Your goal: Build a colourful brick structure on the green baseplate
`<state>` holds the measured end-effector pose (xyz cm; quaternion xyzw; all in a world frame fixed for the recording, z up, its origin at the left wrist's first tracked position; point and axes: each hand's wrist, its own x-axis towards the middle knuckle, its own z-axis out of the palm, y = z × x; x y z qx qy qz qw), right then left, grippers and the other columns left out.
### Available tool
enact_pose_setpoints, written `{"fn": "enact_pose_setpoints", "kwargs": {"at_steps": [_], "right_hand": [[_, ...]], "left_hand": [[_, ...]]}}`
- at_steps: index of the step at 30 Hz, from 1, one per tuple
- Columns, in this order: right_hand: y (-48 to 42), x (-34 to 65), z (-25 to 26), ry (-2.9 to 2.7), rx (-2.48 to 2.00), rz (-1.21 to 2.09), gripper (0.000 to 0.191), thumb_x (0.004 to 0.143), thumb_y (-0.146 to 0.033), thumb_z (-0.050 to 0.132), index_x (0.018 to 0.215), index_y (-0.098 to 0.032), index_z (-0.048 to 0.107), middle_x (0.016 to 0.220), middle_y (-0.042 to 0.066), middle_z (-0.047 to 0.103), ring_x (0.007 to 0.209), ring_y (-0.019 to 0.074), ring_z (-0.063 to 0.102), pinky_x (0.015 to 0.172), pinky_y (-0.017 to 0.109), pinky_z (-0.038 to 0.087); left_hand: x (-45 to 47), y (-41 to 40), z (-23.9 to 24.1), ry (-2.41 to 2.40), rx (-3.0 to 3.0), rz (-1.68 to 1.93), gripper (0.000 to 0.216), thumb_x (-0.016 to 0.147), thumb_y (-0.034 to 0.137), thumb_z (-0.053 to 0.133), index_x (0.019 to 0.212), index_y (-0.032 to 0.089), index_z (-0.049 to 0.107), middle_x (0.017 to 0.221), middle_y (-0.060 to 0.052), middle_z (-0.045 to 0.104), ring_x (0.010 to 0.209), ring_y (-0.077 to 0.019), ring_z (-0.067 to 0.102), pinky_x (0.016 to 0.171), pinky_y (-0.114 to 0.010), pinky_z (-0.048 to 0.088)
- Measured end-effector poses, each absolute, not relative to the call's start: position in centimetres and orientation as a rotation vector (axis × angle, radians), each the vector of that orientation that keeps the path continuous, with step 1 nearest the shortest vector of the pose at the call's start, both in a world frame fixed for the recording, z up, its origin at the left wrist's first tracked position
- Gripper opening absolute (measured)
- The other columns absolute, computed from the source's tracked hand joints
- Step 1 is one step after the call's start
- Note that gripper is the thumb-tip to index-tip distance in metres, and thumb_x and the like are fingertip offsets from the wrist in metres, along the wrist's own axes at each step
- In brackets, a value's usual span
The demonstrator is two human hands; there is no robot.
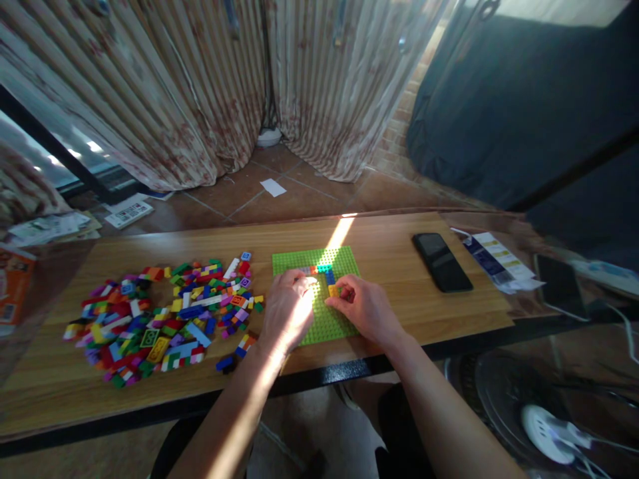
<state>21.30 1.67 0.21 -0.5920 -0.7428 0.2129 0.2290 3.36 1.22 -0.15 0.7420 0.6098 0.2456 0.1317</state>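
Observation:
A green studded baseplate (322, 329) lies on the table between my hands. On it, a line of small toy bricks runs along the back, with a teal brick (324, 268), then turns toward me through a blue brick (330, 277) to a yellow brick (333, 291). My right hand (367, 309) is closed in a pinch beside the yellow brick, on a small brick that looks red (344, 293). Over the plate's left side, my left hand (288, 309) has its fingers curled together in bright sunlight; what is between them cannot be made out.
A large pile of mixed toy bricks (164, 319) spreads over the left of the wooden table (389, 246). A black phone (442, 262) lies to the right. Papers (502, 259) and a tablet-like device (560, 286) are beyond it. Curtains (319, 86) hang behind the table.

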Motion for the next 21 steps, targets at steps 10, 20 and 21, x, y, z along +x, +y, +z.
{"fn": "enact_pose_setpoints", "kwargs": {"at_steps": [10,20,21], "right_hand": [[2.4,22.1,0.5,-1.928,-1.647,0.664,0.025,0.091,-0.035,0.051,0.076,-0.020,0.063,0.066,0.002,0.066,0.059,0.0149,0.056,0.057,0.027,0.036],[3.1,21.8,0.2,-1.898,-1.722,0.651,0.022,0.086,-0.032,0.056,0.071,-0.019,0.065,0.068,0.003,0.068,0.063,0.0155,0.059,0.059,0.027,0.037],[3.1,21.8,0.2,-1.900,-1.731,0.652,0.023,0.086,-0.032,0.056,0.070,-0.019,0.065,0.067,0.002,0.068,0.063,0.0153,0.059,0.059,0.026,0.037]], "left_hand": [[3.8,0.7,-0.1,1.786,2.255,0.712,0.025,0.087,0.016,0.048,0.099,0.022,0.069,0.112,-0.007,0.061,0.101,-0.0233,0.052,0.092,-0.036,0.047],[7.0,-2.7,0.8,1.800,2.322,0.642,0.035,0.087,0.021,0.054,0.121,0.019,0.060,0.124,-0.012,0.058,0.113,-0.0304,0.051,0.097,-0.048,0.043],[7.2,-2.9,0.7,1.806,2.338,0.609,0.035,0.088,0.021,0.054,0.122,0.019,0.059,0.124,-0.012,0.059,0.114,-0.0305,0.051,0.098,-0.049,0.043]]}}
